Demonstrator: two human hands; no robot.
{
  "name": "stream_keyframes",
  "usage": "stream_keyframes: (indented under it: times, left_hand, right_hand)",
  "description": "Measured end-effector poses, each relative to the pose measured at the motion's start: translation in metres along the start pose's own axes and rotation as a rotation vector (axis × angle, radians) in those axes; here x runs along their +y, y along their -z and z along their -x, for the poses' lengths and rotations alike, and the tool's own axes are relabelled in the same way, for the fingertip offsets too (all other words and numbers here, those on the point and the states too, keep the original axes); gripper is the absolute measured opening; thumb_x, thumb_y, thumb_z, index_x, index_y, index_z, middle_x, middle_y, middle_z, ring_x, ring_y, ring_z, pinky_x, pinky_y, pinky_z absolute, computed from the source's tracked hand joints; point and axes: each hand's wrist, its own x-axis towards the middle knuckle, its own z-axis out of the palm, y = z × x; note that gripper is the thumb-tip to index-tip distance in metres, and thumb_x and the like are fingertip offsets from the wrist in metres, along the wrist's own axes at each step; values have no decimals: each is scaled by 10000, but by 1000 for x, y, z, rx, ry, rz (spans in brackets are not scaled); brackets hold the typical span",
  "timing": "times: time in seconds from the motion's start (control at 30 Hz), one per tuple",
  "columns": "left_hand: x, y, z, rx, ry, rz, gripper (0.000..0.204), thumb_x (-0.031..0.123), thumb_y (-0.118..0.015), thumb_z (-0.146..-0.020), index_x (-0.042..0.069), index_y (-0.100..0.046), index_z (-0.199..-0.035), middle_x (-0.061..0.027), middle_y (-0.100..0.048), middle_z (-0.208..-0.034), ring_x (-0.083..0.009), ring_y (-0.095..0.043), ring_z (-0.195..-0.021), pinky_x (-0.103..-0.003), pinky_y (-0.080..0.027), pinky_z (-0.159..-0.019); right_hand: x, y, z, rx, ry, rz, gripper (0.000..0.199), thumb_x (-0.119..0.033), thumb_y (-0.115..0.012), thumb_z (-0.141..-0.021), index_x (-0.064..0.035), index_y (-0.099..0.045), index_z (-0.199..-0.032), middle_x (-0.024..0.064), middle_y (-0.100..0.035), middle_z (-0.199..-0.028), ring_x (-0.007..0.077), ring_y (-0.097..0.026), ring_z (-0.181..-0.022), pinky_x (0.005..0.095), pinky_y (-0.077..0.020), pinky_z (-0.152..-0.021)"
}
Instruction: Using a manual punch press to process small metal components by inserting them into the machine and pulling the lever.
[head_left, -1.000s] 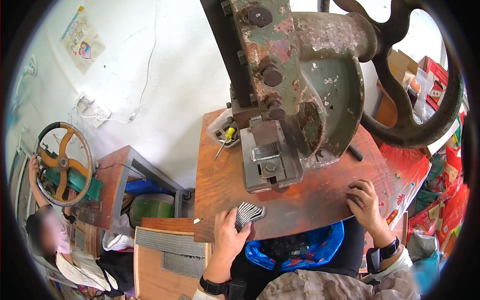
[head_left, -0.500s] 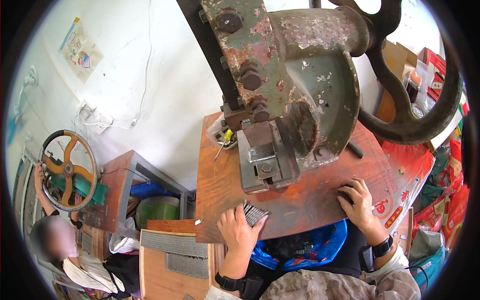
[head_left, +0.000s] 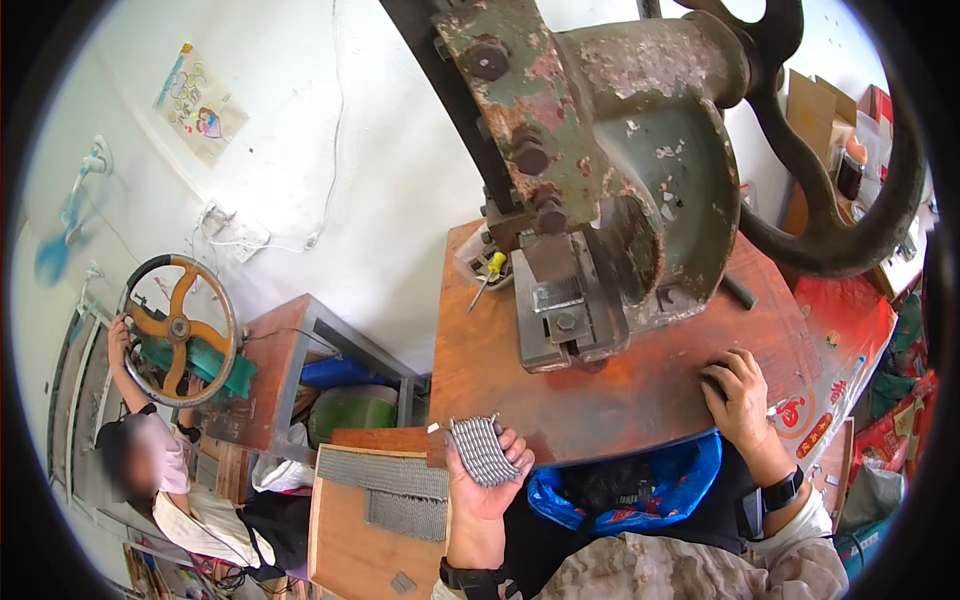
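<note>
In my left hand [head_left: 478, 510], turned palm up at the table's near left edge, lies a stack of thin grey ridged metal pieces [head_left: 485, 452]. My fingers and thumb curl round its sides. My right hand [head_left: 742, 402] rests on the wooden tabletop [head_left: 640, 400] at the right, fingers bent and a little apart, with nothing seen in it. Between and beyond my hands stands a worn green hand press [head_left: 600, 130]. A ridged metal piece [head_left: 557, 293] sits in the die block [head_left: 570, 335] at its foot.
A yellow-handled screwdriver [head_left: 488, 275] leans from a small tub left of the press. A wooden tray [head_left: 350, 550] at lower left holds rows of grey metal pieces. A blue bag [head_left: 690, 490] hangs below the table edge. Another person [head_left: 190, 500] grips a handwheel [head_left: 180, 328] at far left.
My left hand has turned palm up and lifted the metal stack off the tabletop. My right hand stays on the table. The whole view has shifted, so the scene sits farther right.
</note>
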Motion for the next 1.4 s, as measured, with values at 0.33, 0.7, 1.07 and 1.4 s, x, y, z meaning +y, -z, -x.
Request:
stream_keyframes:
  times: [0.33, 0.7, 1.07, 1.4]
  left_hand:
    - [-63, 60, 38, -47, 517, -117, 731, 633, -559, -790, -23, -509, -1110, -101, -536, -895, -209, -494, -762, -346, -417, -743]
    - [85, 169, 86, 1039, -992, -2149, 288, 112, -611, -824, -30, -596, -1074, -240, -578, -1112, -395, -514, -1046, -470, -387, -928]
    - [210, 237, 139, 1161, -121, -1952, 484, 306, -611, -861, -51, -555, -1183, -226, -616, -1100, -333, -606, -989, -395, -475, -858]
    - [244, 234, 143, 795, -112, -1666, 480, 87, -777, -690, -84, -597, -1101, -166, -673, -910, -224, -645, -816, -311, -517, -739]
  right_hand:
    - [-2, -10, -8, -19, 37, 21, 199, -85, -688, -692, -48, -644, -883, 109, -603, -979, 321, -544, -984, 402, -462, -826]
    - [1, -2, 4, -8, 14, 35, 120, 0, -603, -753, 17, -615, -871, 155, -589, -961, 348, -548, -965, 399, -442, -847]
    - [10, -17, 6, -49, -27, 45, 126, 53, -561, -774, 35, -581, -897, 169, -556, -1001, 337, -540, -962, 376, -428, -867]
    - [11, -18, 8, -62, -46, 61, 128, 48, -548, -787, 36, -574, -912, 167, -549, -1014, 331, -540, -974, 364, -422, -879]
